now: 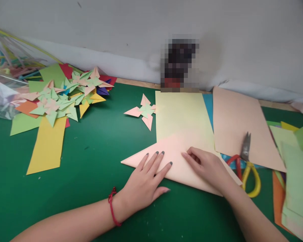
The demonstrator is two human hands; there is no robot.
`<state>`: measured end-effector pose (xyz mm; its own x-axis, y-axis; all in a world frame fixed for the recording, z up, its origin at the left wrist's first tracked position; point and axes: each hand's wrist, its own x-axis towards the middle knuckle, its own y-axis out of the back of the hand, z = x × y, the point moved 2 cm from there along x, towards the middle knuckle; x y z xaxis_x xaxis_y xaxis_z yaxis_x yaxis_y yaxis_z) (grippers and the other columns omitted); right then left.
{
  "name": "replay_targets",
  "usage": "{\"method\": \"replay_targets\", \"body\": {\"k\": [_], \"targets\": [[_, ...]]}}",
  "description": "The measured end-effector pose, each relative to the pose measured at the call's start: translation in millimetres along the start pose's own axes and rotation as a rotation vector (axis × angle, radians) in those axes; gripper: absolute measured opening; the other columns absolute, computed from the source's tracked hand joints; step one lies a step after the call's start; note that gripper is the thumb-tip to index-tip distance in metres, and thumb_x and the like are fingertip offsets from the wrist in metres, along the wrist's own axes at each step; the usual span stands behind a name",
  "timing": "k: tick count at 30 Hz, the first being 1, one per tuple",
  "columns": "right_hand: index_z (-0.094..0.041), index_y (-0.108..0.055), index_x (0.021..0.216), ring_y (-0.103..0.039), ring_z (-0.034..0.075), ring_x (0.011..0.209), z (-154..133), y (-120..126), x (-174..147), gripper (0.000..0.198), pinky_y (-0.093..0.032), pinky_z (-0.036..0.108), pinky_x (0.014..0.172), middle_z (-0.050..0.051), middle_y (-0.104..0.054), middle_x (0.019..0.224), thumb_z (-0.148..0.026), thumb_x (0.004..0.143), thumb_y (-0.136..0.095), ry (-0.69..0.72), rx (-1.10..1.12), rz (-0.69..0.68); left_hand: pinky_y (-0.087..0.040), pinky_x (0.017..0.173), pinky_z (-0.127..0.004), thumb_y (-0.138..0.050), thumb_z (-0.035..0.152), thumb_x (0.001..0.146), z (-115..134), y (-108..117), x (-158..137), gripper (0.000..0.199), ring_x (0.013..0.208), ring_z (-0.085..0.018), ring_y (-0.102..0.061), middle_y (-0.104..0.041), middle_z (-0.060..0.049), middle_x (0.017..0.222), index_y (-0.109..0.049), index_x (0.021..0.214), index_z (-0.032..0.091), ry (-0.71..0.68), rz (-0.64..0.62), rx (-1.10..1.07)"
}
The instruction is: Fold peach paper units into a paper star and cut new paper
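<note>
A pale pink sheet of paper [176,168], folded to a long point at its left end, lies in front of me on the green table. My left hand [146,183] rests flat on its lower edge, open, fingers spread. Over the middle of the same paper, my right hand [204,164] is closed, its fingers curled and the fingertips against the surface. No held object shows in it. Under the folded paper's upper part lies a pale yellow sheet [183,114]. Scissors [246,148] with one red and one yellow handle lie right of my right hand, blades pointing away.
A pink and green folded paper star [145,111] lies left of the yellow sheet. Several more paper stars [50,104] pile up at the left, by a clear plastic bag [5,97]. A flat pink sheet [239,121] and green paper strips [299,181] lie at the right.
</note>
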<state>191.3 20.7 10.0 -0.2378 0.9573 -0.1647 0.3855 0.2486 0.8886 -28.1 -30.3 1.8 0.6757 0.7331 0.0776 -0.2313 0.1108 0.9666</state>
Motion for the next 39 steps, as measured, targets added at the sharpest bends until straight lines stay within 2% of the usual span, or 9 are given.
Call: {"method": "replay_targets", "body": {"k": [9, 18, 29, 39], "targets": [[-0.023, -0.040, 0.064, -0.052, 0.014, 0.050, 0.7, -5.6, -1.1, 0.031, -0.034, 0.025, 0.048, -0.002, -0.052, 0.056, -0.040, 0.091, -0.040, 0.018, -0.041, 0.030, -0.022, 0.109, -0.047, -0.036, 0.058, 0.088, -4.6, -2.4, 0.9, 0.066, 0.136, -0.030, -0.026, -0.029, -0.013, 0.149, -0.032, 0.142, 0.020, 0.071, 0.009, 0.014], [-0.022, -0.043, 0.064, -0.050, 0.012, 0.050, -3.3, -1.4, 0.7, 0.033, -0.034, 0.023, 0.048, -0.003, -0.049, 0.055, -0.040, 0.092, -0.039, -0.006, -0.014, -0.002, -0.019, 0.110, -0.045, -0.037, 0.057, 0.089, -4.5, 0.3, 2.2, 0.065, 0.137, -0.029, -0.025, -0.029, -0.012, 0.149, -0.031, 0.143, 0.021, 0.078, -0.037, 0.052], [-0.021, -0.043, 0.064, -0.049, 0.010, 0.049, -4.7, -0.2, 0.8, 0.034, -0.032, 0.021, 0.049, -0.004, -0.047, 0.055, -0.038, 0.092, -0.039, 0.018, -0.065, 0.020, -0.016, 0.111, -0.045, -0.038, 0.055, 0.089, -5.8, -1.4, 2.2, 0.065, 0.137, -0.029, -0.025, -0.029, -0.012, 0.149, -0.030, 0.143, 0.021, 0.070, -0.040, 0.046], [-0.021, -0.044, 0.065, -0.049, 0.011, 0.051, -4.4, -0.6, -0.2, 0.033, -0.032, 0.022, 0.050, -0.004, -0.047, 0.057, -0.038, 0.092, -0.039, 0.010, -0.070, 0.009, -0.018, 0.111, -0.045, -0.038, 0.055, 0.089, -6.1, -1.5, 2.4, 0.064, 0.137, -0.028, -0.026, -0.028, -0.011, 0.149, -0.028, 0.143, 0.021, 0.075, -0.046, 0.041]]}}
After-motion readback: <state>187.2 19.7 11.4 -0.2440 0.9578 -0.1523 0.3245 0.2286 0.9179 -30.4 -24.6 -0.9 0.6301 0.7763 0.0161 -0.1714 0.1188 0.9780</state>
